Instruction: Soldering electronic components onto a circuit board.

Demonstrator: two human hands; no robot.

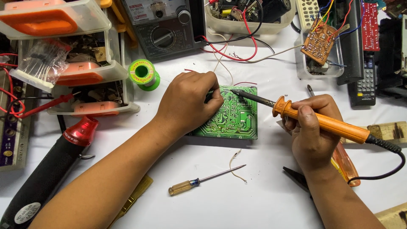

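Note:
A green circuit board [235,118] lies solder side up in the middle of the white table. My left hand [188,101] rests on its left part, fingers curled, pinching something thin I cannot make out. My right hand [311,131] grips an orange-handled soldering iron [322,121]. Its dark tip [234,91] touches the board's upper edge, close to my left fingertips.
A green solder spool [143,74] sits left of the board, with a small screwdriver [203,180] below it. A red-and-black heat gun [51,169] lies at lower left. Parts drawers [76,63], a multimeter [165,25], a brown circuit board [318,42] and remotes [364,85] line the back.

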